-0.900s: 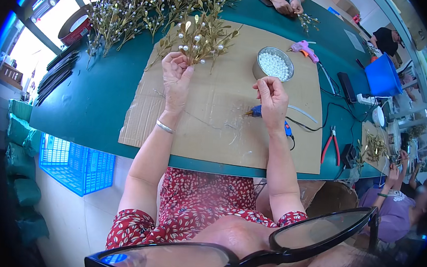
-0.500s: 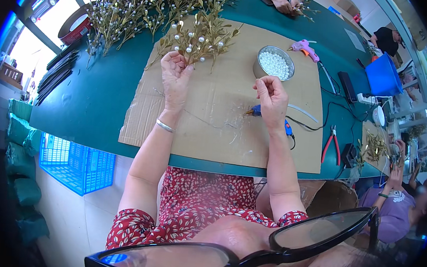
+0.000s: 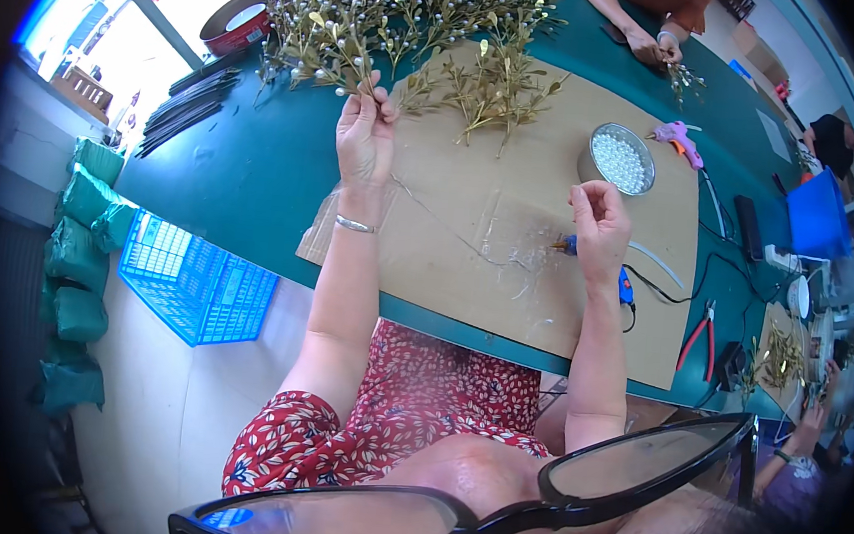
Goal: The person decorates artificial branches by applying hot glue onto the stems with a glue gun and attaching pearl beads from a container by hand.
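My left hand (image 3: 365, 142) pinches the stem of an artificial leafy branch (image 3: 338, 54) with white pearls, at the near edge of a large pile of similar branches (image 3: 407, 4). My right hand (image 3: 600, 230) has its thumb and fingers pressed together; whatever is between them is hidden. Just beyond it stands a round metal bowl (image 3: 586, 162) full of white pearl beads (image 3: 619, 160). A blue glue gun (image 3: 569, 245) lies partly behind my right hand. Leafy sprigs (image 3: 501, 92) without visible pearls lie on the cardboard sheet (image 3: 429, 247).
A pink glue gun (image 3: 680, 141), red-handled pliers (image 3: 700, 339) and cords lie to the right. Dark stems (image 3: 189, 108) and a red tin (image 3: 237, 31) are at the left. A blue crate (image 3: 195, 284) stands on the floor. Across the table, a co-worker's hands (image 3: 655, 49) hold a sprig.
My left hand has carried the pearled branch left to the pile, uncovering the sprigs on the cardboard. My right hand stays pinched near the bowl. The whole view has shifted.
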Demonstrator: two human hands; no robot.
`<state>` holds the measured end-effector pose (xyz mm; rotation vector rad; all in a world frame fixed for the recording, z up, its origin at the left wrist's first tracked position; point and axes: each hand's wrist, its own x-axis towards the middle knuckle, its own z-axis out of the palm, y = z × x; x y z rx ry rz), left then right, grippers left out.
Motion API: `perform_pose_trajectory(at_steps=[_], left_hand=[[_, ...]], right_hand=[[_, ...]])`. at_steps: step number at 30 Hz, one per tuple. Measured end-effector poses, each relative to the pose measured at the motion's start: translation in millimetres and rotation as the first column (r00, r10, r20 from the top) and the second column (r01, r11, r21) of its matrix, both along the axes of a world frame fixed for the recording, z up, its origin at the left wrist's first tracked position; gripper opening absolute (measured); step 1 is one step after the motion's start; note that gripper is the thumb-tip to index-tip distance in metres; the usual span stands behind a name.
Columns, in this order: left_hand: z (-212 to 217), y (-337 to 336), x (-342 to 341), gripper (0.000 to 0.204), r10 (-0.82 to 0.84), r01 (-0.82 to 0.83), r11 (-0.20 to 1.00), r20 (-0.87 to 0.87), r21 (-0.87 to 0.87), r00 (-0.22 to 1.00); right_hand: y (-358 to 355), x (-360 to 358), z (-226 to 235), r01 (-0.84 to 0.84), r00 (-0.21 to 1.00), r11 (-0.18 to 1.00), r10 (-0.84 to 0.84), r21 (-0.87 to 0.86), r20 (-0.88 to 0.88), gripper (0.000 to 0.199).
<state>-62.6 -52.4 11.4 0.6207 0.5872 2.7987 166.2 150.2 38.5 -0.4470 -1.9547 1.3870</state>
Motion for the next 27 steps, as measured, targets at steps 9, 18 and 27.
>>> perform_pose_trajectory(at_steps=[9, 18, 27], left_hand=[[-10.3, 6.6, 10.8, 0.034, -0.304, 0.304, 0.952, -0.016, -0.035, 0.952], [-9.3, 38.1, 45.7, 0.023, -0.318, 0.266, 0.877, -0.069, -0.4, 0.945], [-16.4, 57.7, 81.6, 0.044, -0.366, -0.085, 0.598, -0.366, -0.797, 0.856]], right_hand=[[-3.8, -2.3, -1.4, -0.029, 0.999, 0.999, 0.03, 0.029, -0.013, 0.008], [-6.2, 7.1, 10.2, -0.089, 0.986, 0.995, 0.08, -0.055, -0.148, 0.014], [8.1, 20.0, 23.8, -0.163, 0.942, 0.974, 0.201, 0.157, -0.268, 0.025]])
